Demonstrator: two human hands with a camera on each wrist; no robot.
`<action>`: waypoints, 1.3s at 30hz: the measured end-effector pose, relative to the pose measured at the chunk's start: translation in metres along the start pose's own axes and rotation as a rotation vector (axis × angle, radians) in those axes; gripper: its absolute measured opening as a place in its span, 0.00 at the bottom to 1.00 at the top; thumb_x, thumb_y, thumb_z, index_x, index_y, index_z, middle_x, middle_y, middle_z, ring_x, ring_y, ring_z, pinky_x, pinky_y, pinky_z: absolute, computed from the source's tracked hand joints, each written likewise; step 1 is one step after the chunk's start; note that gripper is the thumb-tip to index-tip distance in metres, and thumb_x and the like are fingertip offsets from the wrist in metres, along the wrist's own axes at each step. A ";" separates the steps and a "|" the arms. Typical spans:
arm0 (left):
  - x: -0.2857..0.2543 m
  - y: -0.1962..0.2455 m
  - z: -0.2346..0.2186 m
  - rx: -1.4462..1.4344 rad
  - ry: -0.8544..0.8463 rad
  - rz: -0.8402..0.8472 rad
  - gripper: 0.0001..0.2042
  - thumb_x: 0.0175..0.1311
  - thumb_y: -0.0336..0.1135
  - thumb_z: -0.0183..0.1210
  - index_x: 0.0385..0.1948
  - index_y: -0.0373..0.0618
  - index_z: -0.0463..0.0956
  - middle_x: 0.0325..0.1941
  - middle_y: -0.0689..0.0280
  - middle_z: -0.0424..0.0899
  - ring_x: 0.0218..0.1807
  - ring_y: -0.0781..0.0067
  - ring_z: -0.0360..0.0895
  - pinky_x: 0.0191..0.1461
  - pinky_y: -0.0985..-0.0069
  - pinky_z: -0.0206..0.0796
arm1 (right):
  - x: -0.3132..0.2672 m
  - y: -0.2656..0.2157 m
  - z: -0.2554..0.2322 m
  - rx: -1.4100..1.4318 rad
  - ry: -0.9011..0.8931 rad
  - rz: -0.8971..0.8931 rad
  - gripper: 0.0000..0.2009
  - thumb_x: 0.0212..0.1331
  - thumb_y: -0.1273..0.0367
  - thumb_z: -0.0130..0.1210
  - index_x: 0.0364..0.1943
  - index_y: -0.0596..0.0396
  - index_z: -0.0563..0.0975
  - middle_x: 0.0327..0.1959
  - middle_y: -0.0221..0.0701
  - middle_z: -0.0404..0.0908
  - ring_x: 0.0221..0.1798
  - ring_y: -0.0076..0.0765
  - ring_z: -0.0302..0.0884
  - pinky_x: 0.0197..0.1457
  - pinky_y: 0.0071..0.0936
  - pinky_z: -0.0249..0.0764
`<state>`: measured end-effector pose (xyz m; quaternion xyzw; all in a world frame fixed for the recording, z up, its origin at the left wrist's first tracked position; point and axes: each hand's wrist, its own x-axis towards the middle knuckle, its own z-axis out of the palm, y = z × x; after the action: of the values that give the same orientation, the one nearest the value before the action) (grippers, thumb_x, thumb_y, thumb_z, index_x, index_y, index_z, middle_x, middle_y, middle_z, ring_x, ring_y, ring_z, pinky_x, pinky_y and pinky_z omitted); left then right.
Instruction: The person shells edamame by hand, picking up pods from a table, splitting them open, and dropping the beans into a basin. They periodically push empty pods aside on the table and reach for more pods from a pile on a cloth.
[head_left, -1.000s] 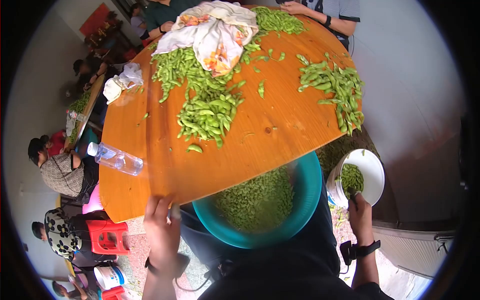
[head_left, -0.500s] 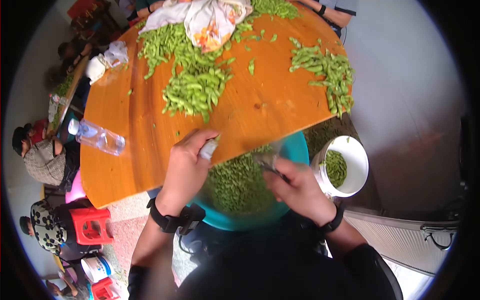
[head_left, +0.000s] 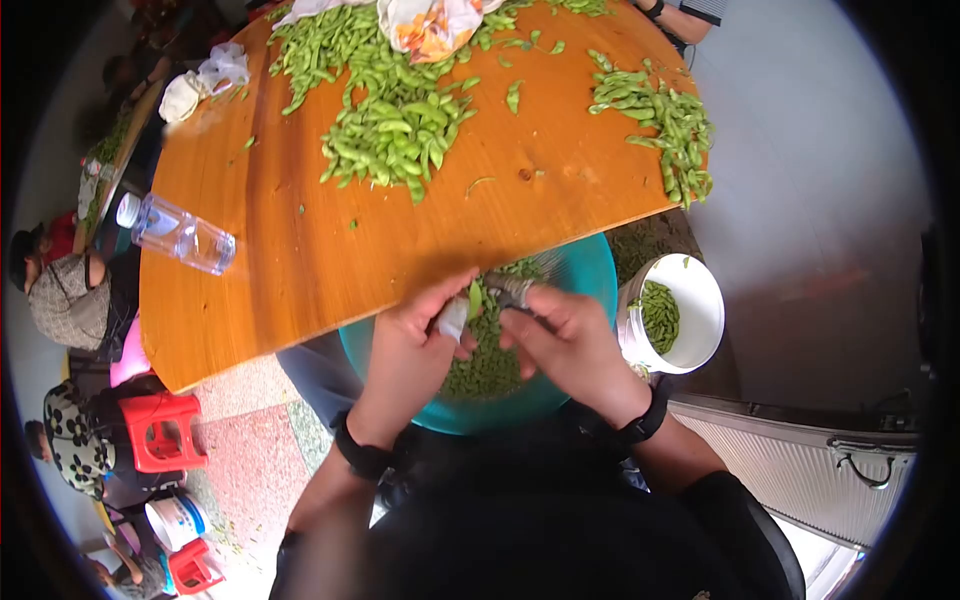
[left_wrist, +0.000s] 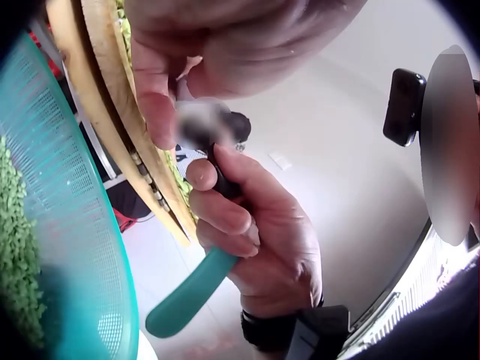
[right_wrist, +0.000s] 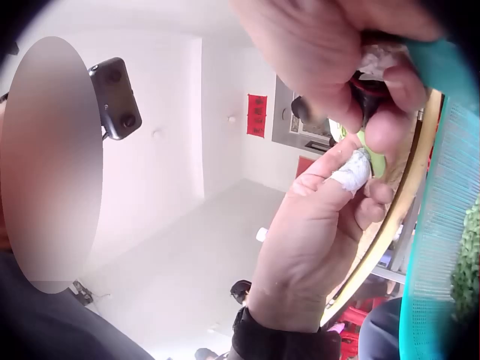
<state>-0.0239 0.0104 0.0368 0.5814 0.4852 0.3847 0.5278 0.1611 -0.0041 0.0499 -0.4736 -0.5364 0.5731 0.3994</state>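
Note:
My left hand [head_left: 410, 345] pinches a green soybean pod [right_wrist: 374, 155]; its thumb has a white wrapping [right_wrist: 352, 176]. My right hand [head_left: 580, 345] grips a small tool with a teal handle [left_wrist: 196, 292] and black neck, and its working end, close to the pod, is blurred. Both hands are close together over a teal basin [head_left: 602, 285], which holds many shelled green beans [head_left: 480, 372]. On the wooden table [head_left: 400, 235] lies a heap of pods [head_left: 395, 135], with another pile [head_left: 675, 130] at the right edge.
A white bucket [head_left: 706, 315] with pods inside stands to the right of the basin. A plastic bottle [head_left: 185, 235] lies at the table's left. A patterned cloth [head_left: 435, 25] covers part of the far heap. Red stools [head_left: 160, 432] and seated people are at left.
My right hand has come from the white bucket to over the basin. My left hand has left the table edge and now meets it, holding a pod. The head view has shifted.

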 end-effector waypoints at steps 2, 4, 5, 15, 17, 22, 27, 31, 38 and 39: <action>-0.004 -0.006 0.006 0.009 -0.008 0.030 0.26 0.56 0.12 0.45 0.56 0.44 0.75 0.37 0.65 0.81 0.29 0.80 0.79 0.33 0.82 0.74 | -0.003 0.006 0.002 0.047 -0.069 0.066 0.05 0.65 0.73 0.50 0.32 0.59 0.75 0.20 0.24 0.72 0.18 0.16 0.71 0.22 0.17 0.67; -0.007 -0.011 0.006 0.073 -0.022 0.050 0.26 0.55 0.12 0.47 0.57 0.44 0.75 0.36 0.63 0.80 0.29 0.78 0.78 0.34 0.80 0.73 | -0.005 0.015 0.004 0.036 -0.050 0.054 0.06 0.65 0.73 0.51 0.31 0.58 0.75 0.20 0.24 0.72 0.18 0.17 0.71 0.22 0.18 0.67; -0.008 -0.013 0.007 0.075 -0.037 0.065 0.26 0.55 0.12 0.47 0.57 0.44 0.75 0.36 0.63 0.80 0.29 0.78 0.78 0.34 0.80 0.73 | -0.005 0.017 0.005 0.028 -0.056 0.060 0.06 0.65 0.73 0.51 0.30 0.58 0.75 0.19 0.24 0.72 0.18 0.17 0.71 0.22 0.18 0.67; -0.015 -0.019 0.020 0.505 0.128 0.292 0.24 0.54 0.19 0.56 0.57 0.43 0.74 0.32 0.59 0.76 0.31 0.68 0.75 0.36 0.76 0.68 | -0.008 0.030 0.010 -0.058 -0.053 -0.091 0.04 0.62 0.76 0.52 0.30 0.61 0.72 0.19 0.29 0.64 0.24 0.17 0.59 0.27 0.25 0.61; -0.014 -0.021 0.021 0.519 0.139 0.314 0.23 0.55 0.19 0.56 0.56 0.43 0.74 0.33 0.58 0.76 0.31 0.66 0.76 0.36 0.74 0.69 | -0.008 0.031 0.011 -0.040 -0.048 -0.091 0.04 0.62 0.76 0.52 0.30 0.61 0.71 0.19 0.29 0.64 0.25 0.17 0.59 0.27 0.25 0.61; -0.014 -0.021 0.025 0.562 0.141 0.351 0.21 0.60 0.23 0.53 0.57 0.44 0.73 0.36 0.55 0.77 0.34 0.51 0.77 0.39 0.65 0.71 | -0.009 0.039 0.015 -0.021 0.005 -0.057 0.02 0.62 0.77 0.51 0.32 0.60 0.73 0.19 0.29 0.66 0.26 0.17 0.62 0.28 0.24 0.63; -0.015 -0.024 0.028 0.560 0.170 0.395 0.20 0.60 0.22 0.52 0.56 0.42 0.72 0.39 0.53 0.78 0.37 0.49 0.78 0.41 0.63 0.72 | -0.010 0.039 0.022 -0.018 0.084 -0.130 0.02 0.63 0.78 0.51 0.35 0.60 0.74 0.21 0.27 0.69 0.27 0.16 0.63 0.30 0.23 0.65; -0.014 -0.029 0.027 0.556 0.137 0.411 0.19 0.60 0.22 0.51 0.55 0.41 0.73 0.39 0.52 0.79 0.38 0.47 0.78 0.42 0.63 0.72 | -0.011 0.043 0.020 0.031 0.084 -0.114 0.04 0.63 0.78 0.50 0.39 0.59 0.76 0.24 0.27 0.72 0.30 0.14 0.64 0.32 0.21 0.66; -0.006 -0.057 0.012 0.117 -0.018 0.095 0.17 0.64 0.22 0.46 0.53 0.41 0.75 0.37 0.63 0.79 0.30 0.77 0.72 0.33 0.78 0.65 | -0.008 0.051 0.022 0.143 0.117 -0.070 0.05 0.63 0.78 0.50 0.39 0.60 0.77 0.24 0.26 0.74 0.30 0.13 0.65 0.33 0.20 0.66; -0.004 -0.058 0.011 -0.019 -0.040 -0.010 0.16 0.66 0.23 0.46 0.53 0.42 0.76 0.36 0.68 0.78 0.25 0.87 0.66 0.27 0.86 0.60 | -0.007 0.049 0.019 0.105 0.115 -0.046 0.05 0.64 0.76 0.51 0.39 0.60 0.78 0.23 0.24 0.72 0.29 0.13 0.64 0.31 0.20 0.66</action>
<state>-0.0230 0.0020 -0.0220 0.5815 0.4738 0.3750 0.5447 0.1464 -0.0210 0.0011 -0.4720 -0.4925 0.5628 0.4668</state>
